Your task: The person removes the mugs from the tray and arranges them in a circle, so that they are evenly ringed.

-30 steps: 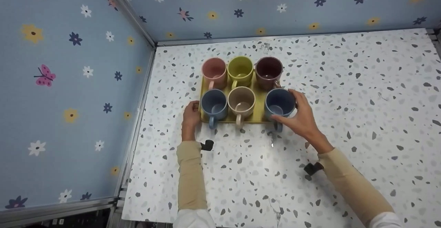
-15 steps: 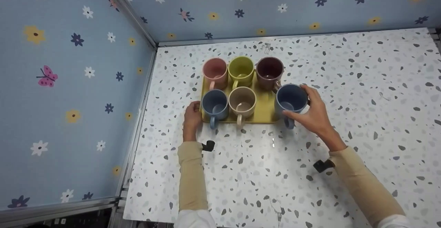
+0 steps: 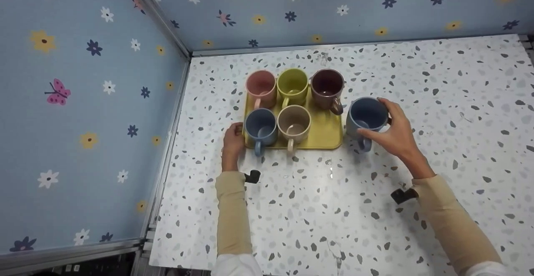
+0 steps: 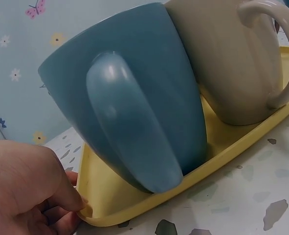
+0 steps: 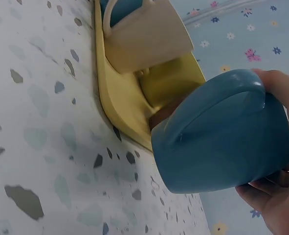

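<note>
So the right hand (image 3: pixel 398 136) had a blue mug (image 3: pixel 362 121), thumb on the near side and fingers wrapped round the far side, so a proper grip, squeezed on the mug's body and not its handle. The mug was just right of the yellow tray (image 3: pixel 327 136), past its edge, handle facing the person. Couldn't tell if its base touched the speckled table (image 3: pixel 308 209).

Left hand (image 3: pixel 233 140) was pinching the tray's left edge near the front corner, thumb on the rim, other fingers curled at the outside.

Five mugs stood upright on the tray. Back row, left to right: pink mug (image 3: pixel 261 86), green mug (image 3: pixel 292 86), maroon mug (image 3: pixel 327 86). Front row: another blue mug (image 3: pixel 260 128) right by the left hand, then a beige mug (image 3: pixel 294 124) beside it, both handles poking over the near edge. Flowery blue wall (image 3: pixel 267 30) behind it all, tan sleeves (image 3: pixel 231 213) on both arms.
</note>
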### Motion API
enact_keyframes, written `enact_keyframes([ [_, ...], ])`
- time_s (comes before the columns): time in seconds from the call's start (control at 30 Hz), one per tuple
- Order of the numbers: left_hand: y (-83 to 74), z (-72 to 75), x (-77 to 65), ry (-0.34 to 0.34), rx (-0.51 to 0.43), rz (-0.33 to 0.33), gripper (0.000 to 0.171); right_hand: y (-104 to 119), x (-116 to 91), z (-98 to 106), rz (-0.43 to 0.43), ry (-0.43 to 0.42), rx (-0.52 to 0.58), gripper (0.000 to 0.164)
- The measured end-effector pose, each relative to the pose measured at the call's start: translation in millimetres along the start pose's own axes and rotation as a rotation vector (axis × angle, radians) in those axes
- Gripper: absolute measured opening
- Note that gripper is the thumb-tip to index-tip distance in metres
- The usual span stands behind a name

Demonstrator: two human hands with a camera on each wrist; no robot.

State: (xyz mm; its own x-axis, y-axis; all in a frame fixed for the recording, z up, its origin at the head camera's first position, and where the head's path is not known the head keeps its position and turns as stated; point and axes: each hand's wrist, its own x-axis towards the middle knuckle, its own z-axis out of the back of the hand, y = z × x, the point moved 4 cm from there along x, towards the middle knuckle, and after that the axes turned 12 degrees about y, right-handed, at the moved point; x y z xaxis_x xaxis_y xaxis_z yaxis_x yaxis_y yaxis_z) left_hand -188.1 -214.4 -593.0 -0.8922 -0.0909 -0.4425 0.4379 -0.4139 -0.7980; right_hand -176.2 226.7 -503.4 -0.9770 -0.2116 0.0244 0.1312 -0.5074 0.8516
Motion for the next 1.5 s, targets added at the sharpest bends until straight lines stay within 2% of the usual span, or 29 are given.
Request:
enact_keyframes([
  [0.27,-0.9,-0.5,-1.2,-0.014,-0.018,-0.024,0.046,-14.8,-1.7,22.6,-0.062,-0.004,0.004,0.094],
  [0.43,-0.6,-0.8,0.7,-0.021,0.008,-0.037,0.045,-23.8,-0.7,34.7,-0.101,-0.013,0.013,0.096],
  [0.77,-0.2,-1.6,1.5,-0.011,-0.011,-0.023,0.043,-43.1,7.2,57.4,-0.152,-0.042,0.030,0.098],
  [1.2,2.1,-1.4,2.0,-0.021,0.033,0.026,0.040,-67.7,12.0,88.4,-0.218,-0.084,0.047,0.093],
  [1.5,-2.5,-0.3,-1.5,-0.030,0.088,-0.020,0.045,-78.6,19.1,99.1,-0.267,-0.085,0.065,0.095],
])
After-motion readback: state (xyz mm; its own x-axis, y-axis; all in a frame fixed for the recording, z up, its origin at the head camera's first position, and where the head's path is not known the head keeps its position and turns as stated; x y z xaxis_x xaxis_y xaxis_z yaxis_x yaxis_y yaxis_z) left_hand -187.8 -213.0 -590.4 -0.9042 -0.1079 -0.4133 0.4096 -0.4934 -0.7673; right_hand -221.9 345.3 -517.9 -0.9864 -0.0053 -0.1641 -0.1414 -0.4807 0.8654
